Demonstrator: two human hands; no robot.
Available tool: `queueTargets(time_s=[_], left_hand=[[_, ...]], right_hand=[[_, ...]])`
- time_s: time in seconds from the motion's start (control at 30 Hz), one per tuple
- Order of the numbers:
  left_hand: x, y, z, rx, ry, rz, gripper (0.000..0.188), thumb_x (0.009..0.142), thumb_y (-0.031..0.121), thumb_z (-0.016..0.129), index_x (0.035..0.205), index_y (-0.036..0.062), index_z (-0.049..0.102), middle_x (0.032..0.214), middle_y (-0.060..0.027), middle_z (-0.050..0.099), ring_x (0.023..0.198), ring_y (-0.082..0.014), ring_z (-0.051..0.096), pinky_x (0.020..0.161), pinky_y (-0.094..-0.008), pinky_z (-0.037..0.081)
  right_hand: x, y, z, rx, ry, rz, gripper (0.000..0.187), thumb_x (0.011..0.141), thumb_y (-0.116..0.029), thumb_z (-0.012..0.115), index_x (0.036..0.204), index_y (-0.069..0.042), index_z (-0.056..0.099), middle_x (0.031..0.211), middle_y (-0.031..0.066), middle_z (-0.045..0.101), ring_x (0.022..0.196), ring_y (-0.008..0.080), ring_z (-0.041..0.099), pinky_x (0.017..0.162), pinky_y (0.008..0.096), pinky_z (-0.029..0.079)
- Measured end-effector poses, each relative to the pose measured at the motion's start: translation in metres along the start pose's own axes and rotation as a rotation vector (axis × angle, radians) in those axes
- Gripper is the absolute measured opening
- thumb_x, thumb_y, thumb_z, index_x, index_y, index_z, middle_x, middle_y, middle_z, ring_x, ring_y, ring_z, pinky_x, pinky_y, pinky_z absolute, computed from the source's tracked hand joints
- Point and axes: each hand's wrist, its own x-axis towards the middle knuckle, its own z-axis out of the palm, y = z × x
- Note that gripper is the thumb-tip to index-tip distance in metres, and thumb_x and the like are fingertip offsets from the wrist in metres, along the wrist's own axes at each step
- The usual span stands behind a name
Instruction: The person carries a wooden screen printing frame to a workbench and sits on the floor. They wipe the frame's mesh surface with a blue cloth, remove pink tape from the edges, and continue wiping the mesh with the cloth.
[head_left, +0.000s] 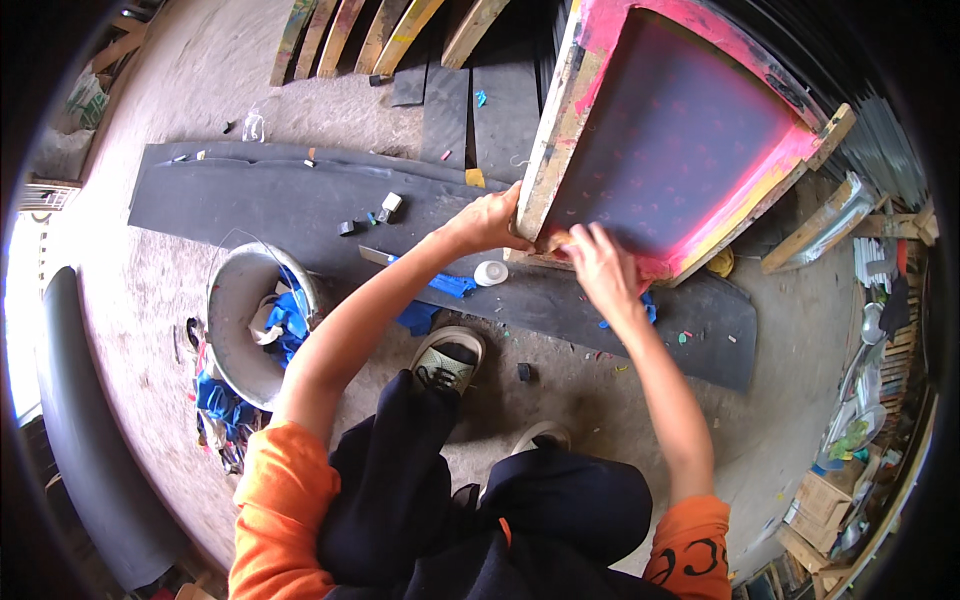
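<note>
A wooden screen printing frame (555,140) leans at the upper right, its edges smeared pink and yellow. Its dark mesh (670,130) carries a faint pattern of small pinkish marks. My left hand (490,222) is closed around the frame's lower left corner. At the lower inner edge, close to that corner, my right hand (605,265) has its fingers bent together. A small brownish-orange bit shows at its fingertips, too small to name. My right hand's wrist lies over the frame's lower bar.
A grey bucket (235,345) holding blue and white rags stands at my left. Black sheets (260,195) lie on the concrete floor, with a white round container (491,273) and scraps on them. Wooden bars (395,30) stand behind; a black roll (95,430) lies far left.
</note>
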Motion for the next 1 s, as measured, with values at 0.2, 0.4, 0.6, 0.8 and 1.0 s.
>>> queueTargets(time_s=[0.2, 0.4, 0.6, 0.8, 1.0], left_hand=[[-0.001, 0.009, 0.011, 0.092, 0.075, -0.066, 0.075, 0.059, 0.032, 0.080, 0.109, -0.0039, 0.037, 0.086, -0.0268, 0.060, 0.086, -0.0420, 0.058, 0.073, -0.0437, 0.048], [0.001, -0.001, 0.017, 0.176, 0.069, -0.086, 0.086, 0.057, 0.033, 0.081, 0.117, -0.0077, 0.034, 0.092, -0.0278, 0.059, 0.091, -0.0401, 0.058, 0.077, -0.0434, 0.047], [0.002, -0.001, 0.014, 0.103, 0.116, 0.009, 0.082, 0.056, 0.027, 0.082, 0.118, 0.0002, 0.036, 0.096, -0.0237, 0.060, 0.091, -0.0409, 0.057, 0.078, -0.0443, 0.047], [0.003, 0.000, 0.019, 0.139, 0.132, 0.025, 0.080, 0.057, 0.027, 0.082, 0.117, 0.0001, 0.037, 0.093, -0.0243, 0.060, 0.090, -0.0402, 0.058, 0.076, -0.0436, 0.048], [-0.003, 0.008, 0.009, 0.059, 0.064, -0.052, 0.077, 0.058, 0.023, 0.081, 0.117, -0.0002, 0.037, 0.097, -0.0236, 0.059, 0.093, -0.0392, 0.057, 0.077, -0.0424, 0.048]], right_hand=[[-0.030, 0.073, -0.054, -0.344, 0.022, -0.067, 0.003, 0.083, -0.012, 0.054, 0.084, -0.009, 0.055, 0.079, 0.0074, 0.054, 0.072, 0.0218, 0.059, 0.057, 0.0367, 0.051], [-0.062, 0.157, -0.210, -0.431, 0.457, 0.238, 0.024, 0.091, -0.021, 0.044, 0.098, -0.002, 0.056, 0.092, 0.0153, 0.058, 0.077, 0.0351, 0.058, 0.068, 0.0409, 0.047], [-0.057, 0.105, -0.194, 0.045, 0.179, 0.321, 0.027, 0.090, -0.027, 0.050, 0.081, -0.002, 0.044, 0.072, 0.0153, 0.050, 0.065, 0.0327, 0.052, 0.059, 0.0418, 0.040], [-0.035, 0.062, -0.059, -0.013, 0.090, 0.043, 0.026, 0.089, -0.028, 0.052, 0.086, -0.002, 0.048, 0.076, 0.0151, 0.057, 0.069, 0.0296, 0.060, 0.061, 0.0378, 0.048], [-0.026, 0.010, -0.014, 0.033, -0.043, 0.201, 0.051, 0.078, -0.041, 0.059, 0.105, -0.001, 0.043, 0.103, 0.0189, 0.050, 0.100, 0.0331, 0.051, 0.084, 0.0505, 0.039]])
